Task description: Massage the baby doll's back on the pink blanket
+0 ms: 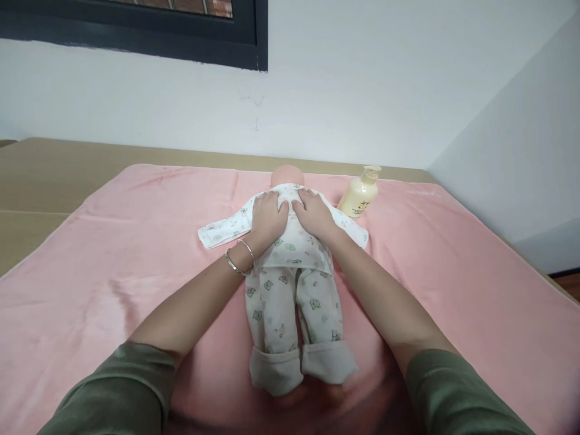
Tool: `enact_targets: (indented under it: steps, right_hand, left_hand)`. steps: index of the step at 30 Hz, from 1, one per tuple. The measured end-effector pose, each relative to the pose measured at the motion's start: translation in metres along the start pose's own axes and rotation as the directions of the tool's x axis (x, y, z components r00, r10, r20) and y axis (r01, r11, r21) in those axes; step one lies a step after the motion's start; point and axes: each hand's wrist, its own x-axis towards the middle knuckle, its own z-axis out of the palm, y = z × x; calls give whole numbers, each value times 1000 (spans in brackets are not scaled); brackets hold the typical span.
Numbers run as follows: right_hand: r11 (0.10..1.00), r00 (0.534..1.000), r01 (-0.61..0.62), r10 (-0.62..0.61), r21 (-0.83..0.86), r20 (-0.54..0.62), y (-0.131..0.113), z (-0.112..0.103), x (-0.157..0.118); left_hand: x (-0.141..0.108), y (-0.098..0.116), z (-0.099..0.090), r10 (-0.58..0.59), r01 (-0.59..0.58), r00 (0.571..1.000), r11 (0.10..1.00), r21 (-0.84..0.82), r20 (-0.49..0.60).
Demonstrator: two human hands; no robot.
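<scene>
A baby doll (287, 176) lies face down in the middle, its head pointing away from me. It wears a white printed top (292, 251) and matching trousers (278, 308) with turned-up cuffs. My left hand (269, 215) rests flat on the left side of the doll's upper back, fingers extended. On the right side of the back lies my right hand (316, 214), also flat, its thumb close to my left thumb. Both hands hold nothing. The doll's sleeves spread out to either side, and its feet are partly in shadow near me.
A pale yellow pump bottle (359, 196) stands beyond the doll's right-hand sleeve. The pink cloth (149, 241) covers most of the tan surface (54, 175). Behind it rises a white wall with a dark window frame (247, 45).
</scene>
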Motion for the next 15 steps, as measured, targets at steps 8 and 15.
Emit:
enact_targets:
  steps: [8,15]
  right_hand:
    - [983,975,182,-176,-37,138,21,-6,7]
    - [955,981,125,-79,-268,177,-14,-21,-14]
  left_hand:
    - [-12,29,-29,1,-15,991,994,105,132]
    - [-1,24,-33,-19,8,979,998,55,202]
